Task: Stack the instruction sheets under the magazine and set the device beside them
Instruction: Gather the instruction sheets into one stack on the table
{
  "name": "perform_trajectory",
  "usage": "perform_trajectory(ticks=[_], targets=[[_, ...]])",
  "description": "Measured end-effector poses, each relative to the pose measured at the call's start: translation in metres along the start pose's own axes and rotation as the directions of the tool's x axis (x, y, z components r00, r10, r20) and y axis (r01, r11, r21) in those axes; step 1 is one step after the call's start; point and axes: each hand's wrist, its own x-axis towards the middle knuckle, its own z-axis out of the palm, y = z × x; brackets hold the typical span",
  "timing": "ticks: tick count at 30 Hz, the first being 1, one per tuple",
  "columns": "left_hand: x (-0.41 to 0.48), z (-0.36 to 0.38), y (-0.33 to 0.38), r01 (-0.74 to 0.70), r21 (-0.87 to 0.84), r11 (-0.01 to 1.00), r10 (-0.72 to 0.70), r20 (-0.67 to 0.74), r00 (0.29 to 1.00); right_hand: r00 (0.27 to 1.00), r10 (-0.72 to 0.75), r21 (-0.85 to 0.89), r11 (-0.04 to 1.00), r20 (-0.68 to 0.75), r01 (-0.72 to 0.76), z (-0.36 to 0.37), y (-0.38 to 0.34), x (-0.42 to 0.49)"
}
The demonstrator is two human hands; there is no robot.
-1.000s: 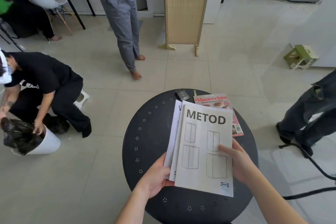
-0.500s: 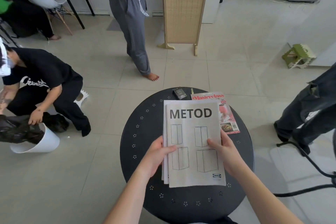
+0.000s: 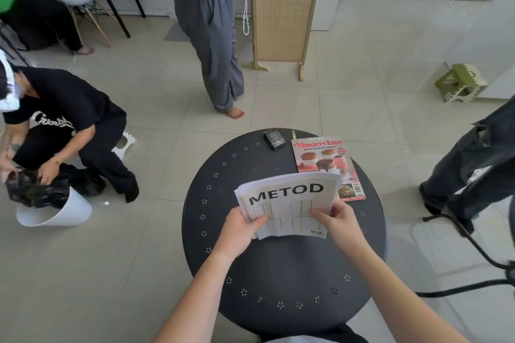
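Both my hands hold a stack of white instruction sheets (image 3: 287, 195) with "METOD" printed on top, tilted up on edge above the round black table (image 3: 278, 267). My left hand (image 3: 242, 230) grips the stack's left edge. My right hand (image 3: 338, 221) grips its right edge. A pink "Masterclass" magazine (image 3: 323, 159) lies flat on the far right of the table, its near corner partly hidden by the sheets. A small dark device (image 3: 274, 139) lies at the table's far edge, left of the magazine.
A person in grey trousers (image 3: 214, 44) stands just beyond the table holding a phone. Another person (image 3: 64, 120) crouches at the left over a white bucket (image 3: 53, 211). Jeans-clad legs (image 3: 473, 164), black cables and a green stool (image 3: 459, 82) are on the right. A wicker screen (image 3: 284, 5) stands behind.
The sheets went from lying spread and flat to squared up and raised on edge between both hands. The magazine shows more fully. The standing person stepped closer.
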Motion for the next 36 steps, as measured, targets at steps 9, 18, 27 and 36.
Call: perform_trajectory(ticks=[9,18,27,36], targets=[[0.005,-0.018,-0.012,0.233,-0.307,0.923,-0.171,0.215,0.962,0.922,0.21,-0.123,0.976,0.324,-0.179,-0.014,-0.001,0.005],[0.013,0.015,-0.008,0.195,-0.25,0.949,-0.171,0.114,0.979,0.964,0.159,-0.179,0.976,0.211,-0.122,0.005,0.018,0.012],[0.027,0.035,-0.002,0.127,-0.267,0.955,-0.131,0.004,0.991,0.976,0.185,-0.028,0.983,0.112,-0.183,-0.006,0.009,0.044],[0.05,0.041,0.0,0.17,-0.256,0.952,-0.194,-0.073,0.978,0.963,0.244,-0.224,0.938,-0.116,-0.264,-0.046,0.011,0.109]])
